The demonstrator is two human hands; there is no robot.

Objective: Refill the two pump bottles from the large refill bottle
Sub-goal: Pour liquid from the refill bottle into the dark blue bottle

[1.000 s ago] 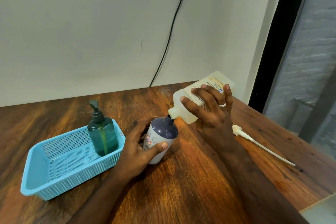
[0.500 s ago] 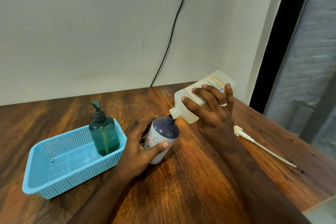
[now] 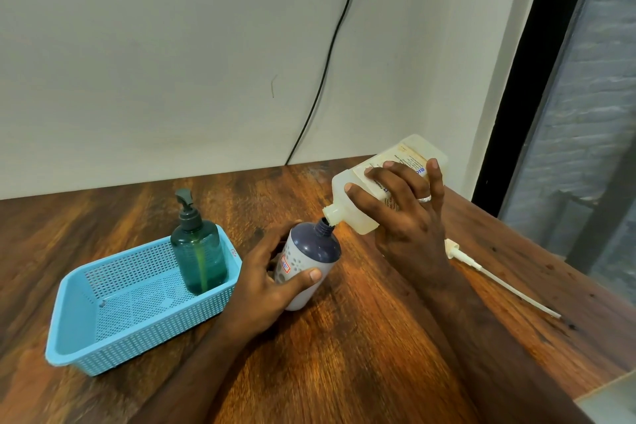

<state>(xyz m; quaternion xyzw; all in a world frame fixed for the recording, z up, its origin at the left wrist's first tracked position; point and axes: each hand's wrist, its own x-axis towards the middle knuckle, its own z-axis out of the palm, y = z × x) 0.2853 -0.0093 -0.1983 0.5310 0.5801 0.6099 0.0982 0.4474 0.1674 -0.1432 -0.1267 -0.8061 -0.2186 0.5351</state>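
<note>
My left hand (image 3: 266,280) grips a white pump bottle with a dark blue top (image 3: 311,253), its pump removed and its neck open, standing tilted on the table. My right hand (image 3: 409,217) holds the large translucent refill bottle (image 3: 358,203) tipped downward, its open mouth touching the neck of the white bottle. A green pump bottle (image 3: 199,251) with its pump on stands upright in the right end of a light blue basket (image 3: 103,327). The white pump head with its long tube (image 3: 495,277) lies on the table to the right of my right wrist.
The wooden table (image 3: 344,354) meets a pale wall at the back, where a black cable (image 3: 327,72) runs down. The table's right edge lies near a dark window frame (image 3: 523,79). A pale object corner (image 3: 612,399) shows at the bottom right.
Both hands and bottles hold nearly the same pose; the refill bottle's mouth stays at the white bottle's neck. The view has shifted slightly.
</note>
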